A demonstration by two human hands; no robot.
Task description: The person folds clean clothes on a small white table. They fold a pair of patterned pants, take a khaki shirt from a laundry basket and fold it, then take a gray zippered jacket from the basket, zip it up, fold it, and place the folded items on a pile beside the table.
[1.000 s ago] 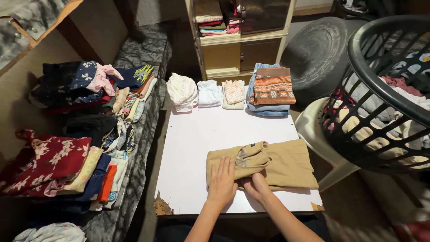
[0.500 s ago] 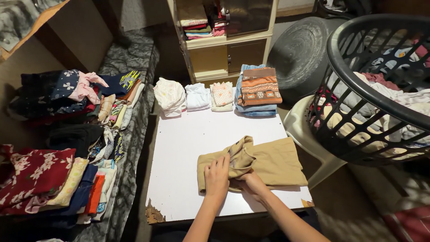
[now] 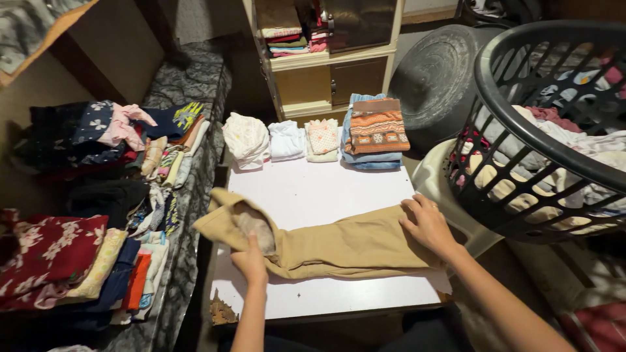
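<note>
A tan pair of trousers (image 3: pixel 332 244) lies stretched out lengthwise across the white table (image 3: pixel 313 189), its waist end hanging past the table's left edge. My left hand (image 3: pixel 251 261) grips the fabric near the waist. My right hand (image 3: pixel 427 225) presses flat, fingers spread, on the leg end at the table's right side.
Folded piles sit along the table's far edge: white items (image 3: pixel 246 140), (image 3: pixel 287 139), a patterned orange piece on blue ones (image 3: pixel 376 130). A black laundry basket (image 3: pixel 548 130) full of clothes rests on a pale plastic chair (image 3: pixel 433 179) at right. Stacked clothes (image 3: pixel 98 195) cover the bed at left. A shelf cabinet (image 3: pixel 326 52) stands behind.
The folded tan trousers have been opened out full length. My left hand moved left with the waist end, and my right hand moved right onto the leg end.
</note>
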